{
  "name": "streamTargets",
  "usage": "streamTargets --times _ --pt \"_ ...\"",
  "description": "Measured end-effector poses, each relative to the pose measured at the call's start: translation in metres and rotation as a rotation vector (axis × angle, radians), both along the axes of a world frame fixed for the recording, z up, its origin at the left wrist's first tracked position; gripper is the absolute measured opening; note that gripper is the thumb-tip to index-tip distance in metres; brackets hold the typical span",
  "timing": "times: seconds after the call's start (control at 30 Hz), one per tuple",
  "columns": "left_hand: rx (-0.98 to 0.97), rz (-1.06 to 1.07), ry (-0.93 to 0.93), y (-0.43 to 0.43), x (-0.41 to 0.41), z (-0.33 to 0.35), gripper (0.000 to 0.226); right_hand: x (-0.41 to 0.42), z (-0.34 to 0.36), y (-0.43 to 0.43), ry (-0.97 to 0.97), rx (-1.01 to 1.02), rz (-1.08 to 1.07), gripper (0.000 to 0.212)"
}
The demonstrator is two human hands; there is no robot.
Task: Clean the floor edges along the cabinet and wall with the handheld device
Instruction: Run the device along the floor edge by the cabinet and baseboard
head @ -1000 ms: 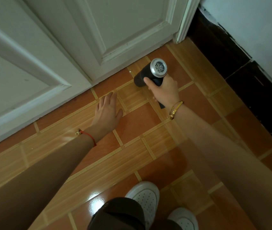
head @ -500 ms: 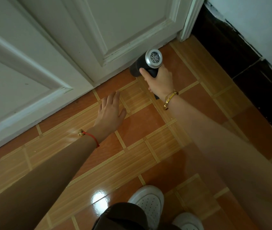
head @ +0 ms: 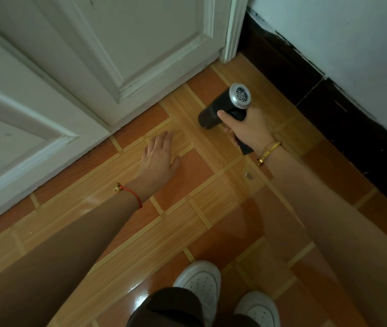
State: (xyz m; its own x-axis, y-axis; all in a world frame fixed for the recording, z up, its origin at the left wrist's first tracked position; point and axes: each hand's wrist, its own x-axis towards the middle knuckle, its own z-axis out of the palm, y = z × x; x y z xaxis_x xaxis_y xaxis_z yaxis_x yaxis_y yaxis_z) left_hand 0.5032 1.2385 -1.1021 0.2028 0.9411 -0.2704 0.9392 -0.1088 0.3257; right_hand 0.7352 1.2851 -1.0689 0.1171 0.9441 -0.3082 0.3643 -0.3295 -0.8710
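Orange floor tiles (head: pixel 202 166) are filling the frame below a white cabinet (head: pixel 117 55). Centre right, the right hand (head: pixel 250 131) is wrapping its fingers (head: pixel 223 114) around the handheld device (head: pixel 223 108), nozzle near the cabinet base; the wall edge probably remains. Centre, the left hand (head: pixel 159 156) is lying flat, fingers spread, holding nothing.

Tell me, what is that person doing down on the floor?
The person is crouched by the white cabinet, cleaning the floor. The right hand grips a black handheld device, its front end pointed down at the tiled floor near the corner where the cabinet meets the dark baseboard. The left hand rests flat on the tiles. White shoes show at the bottom.
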Motion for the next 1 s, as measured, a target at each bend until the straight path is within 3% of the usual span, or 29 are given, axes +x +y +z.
streamTargets --times 0.07,0.2,0.3,0.43,0.5,0.73,1.0 --pt "0.005 -0.053 -0.003 -0.002 0.011 -0.001 0.069 0.013 0.002 -0.016 -0.015 -0.021 0.014 0.029" --pt "0.026 -0.158 -0.004 -0.008 0.035 -0.004 0.068 0.032 0.007 -0.047 -0.269 0.092 -0.030 0.030" --pt "0.019 -0.209 -0.013 -0.012 0.052 -0.003 0.067 0.048 0.017 -0.067 -0.307 0.030 0.022 0.027" --pt "0.022 -0.314 0.004 -0.014 0.067 -0.007 0.067 0.066 0.022 -0.094 -0.395 0.034 -0.007 0.044" --pt "0.026 -0.350 0.019 -0.014 0.073 -0.009 0.065 0.074 0.026 -0.105 -0.388 -0.019 -0.013 0.047" --pt "0.037 -0.388 0.028 -0.020 0.081 -0.009 0.061 0.090 0.036 -0.122 -0.379 -0.211 0.162 0.025" --pt "0.030 -0.348 0.040 -0.022 0.073 -0.007 0.064 0.065 0.025 -0.120 -0.356 -0.046 0.068 0.050"
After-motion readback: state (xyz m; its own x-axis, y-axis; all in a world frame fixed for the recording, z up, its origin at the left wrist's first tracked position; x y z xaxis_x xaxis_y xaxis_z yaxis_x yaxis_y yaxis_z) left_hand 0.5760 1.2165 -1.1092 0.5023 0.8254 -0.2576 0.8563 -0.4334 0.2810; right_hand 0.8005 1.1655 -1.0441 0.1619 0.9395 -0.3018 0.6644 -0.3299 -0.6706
